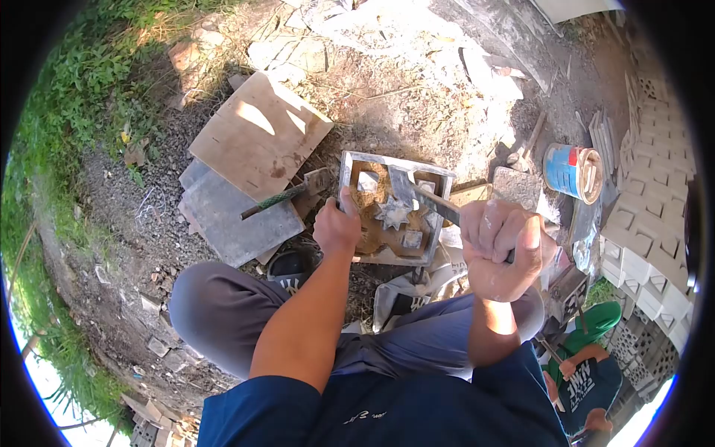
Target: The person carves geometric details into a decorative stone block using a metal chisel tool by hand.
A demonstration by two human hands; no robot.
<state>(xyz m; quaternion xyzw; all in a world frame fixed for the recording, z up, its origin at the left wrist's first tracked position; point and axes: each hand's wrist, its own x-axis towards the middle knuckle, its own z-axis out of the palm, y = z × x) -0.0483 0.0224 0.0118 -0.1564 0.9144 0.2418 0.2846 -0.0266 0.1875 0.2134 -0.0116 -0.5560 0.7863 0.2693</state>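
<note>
My right hand [506, 249] is closed around the handle of a trowel [402, 185], whose flat grey blade reaches into a square mold [439, 253]. The thumb of that hand points up. At the mold's left wall, my left hand [337, 225] grips the rim, its thumb lying along the edge. Inside the mold are a star-shaped block [394, 214] in the middle and square blocks near the corners, such as the pale one [368, 181]. Brown sandy material [369, 238] lies around them. The trowel blade partly covers the upper right of the mold.
Left of the mold lie a plywood board [257, 134], a grey sheet [238, 216] and a green-handled tool [283, 197]. A blue bucket [562, 171] stands to the right, near stacked pale blocks [648, 201]. Another person [588, 387] sits at lower right.
</note>
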